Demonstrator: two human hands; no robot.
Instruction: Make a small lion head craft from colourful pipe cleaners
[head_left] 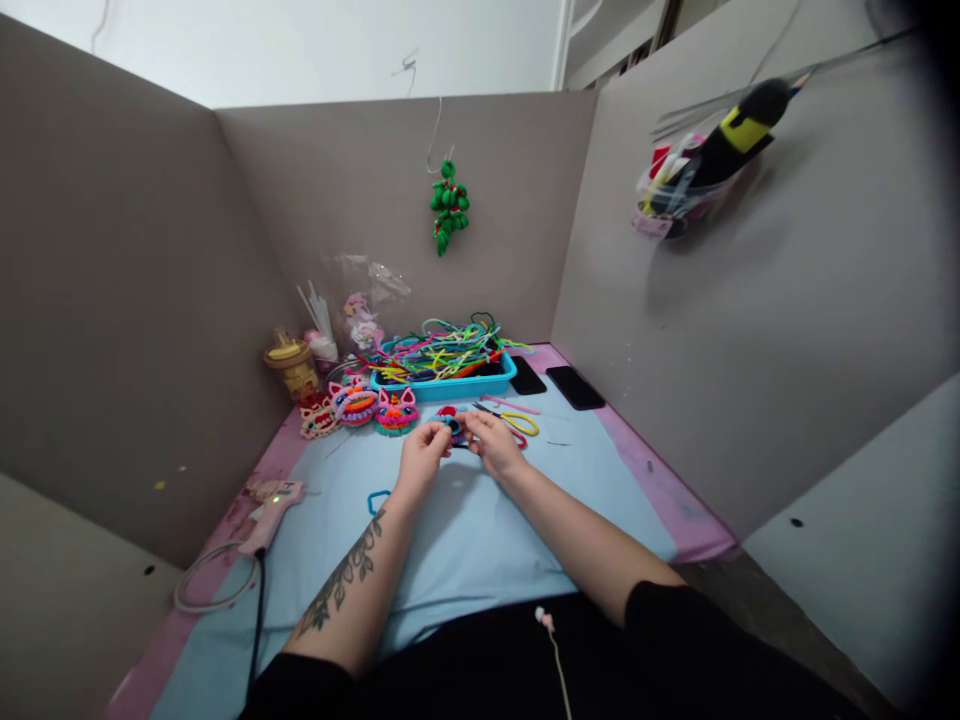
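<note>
My left hand [424, 455] and my right hand [491, 442] meet over the middle of the light blue cloth [480, 540]. Between their pinched fingertips is a small dark blue pipe cleaner piece [453, 425], mostly covered by the fingers. Just behind the fingertips shows a bit of red and light blue fuzzy craft work [448, 411]; whether it joins the held piece I cannot tell. Scissors [521, 424] with yellow and red handles lie beside my right hand. A bent blue pipe cleaner loop [377, 502] rests near my left wrist.
At the back stands a blue tray [450, 388] heaped with colourful pipe cleaners. Several fuzzy animal heads [396, 411] sit left of it, near a lidded cup [292, 368]. Two phones [574, 388] lie at right. A corded glue gun [271, 512] is at left. Grey partitions enclose the table.
</note>
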